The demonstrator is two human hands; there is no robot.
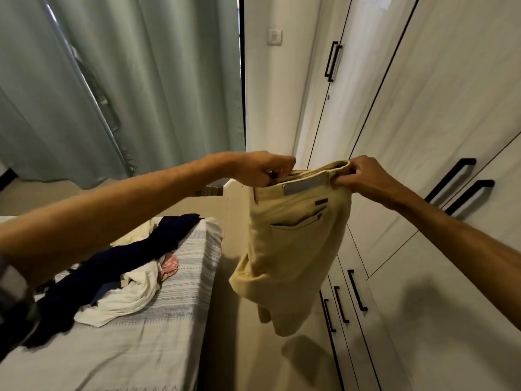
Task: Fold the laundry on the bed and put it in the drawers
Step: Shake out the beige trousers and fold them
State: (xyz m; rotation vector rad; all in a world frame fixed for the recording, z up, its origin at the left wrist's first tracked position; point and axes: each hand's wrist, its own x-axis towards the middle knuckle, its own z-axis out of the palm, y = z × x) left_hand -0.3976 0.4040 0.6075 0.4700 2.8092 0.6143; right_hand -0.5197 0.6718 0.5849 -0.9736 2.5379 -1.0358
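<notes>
A pair of pale yellow trousers (pixel 290 249) hangs in the air between the bed and the wardrobe, back pocket and waist label facing me. My left hand (pixel 263 169) grips the left end of the waistband. My right hand (pixel 363 177) pinches the right end. The legs hang doubled up, and their lower end hovers above the floor. On the bed (pixel 158 328) lies a loose heap of laundry: a dark navy garment (pixel 118 261), a white garment (pixel 132 294) and a small pink piece (pixel 169 266).
A white wardrobe (pixel 439 131) with black handles fills the right side; low drawers with black handles (pixel 356 289) sit beneath it. Grey-green curtains (pixel 127 80) hang behind the bed. A narrow strip of floor (pixel 242 348) runs between bed and wardrobe.
</notes>
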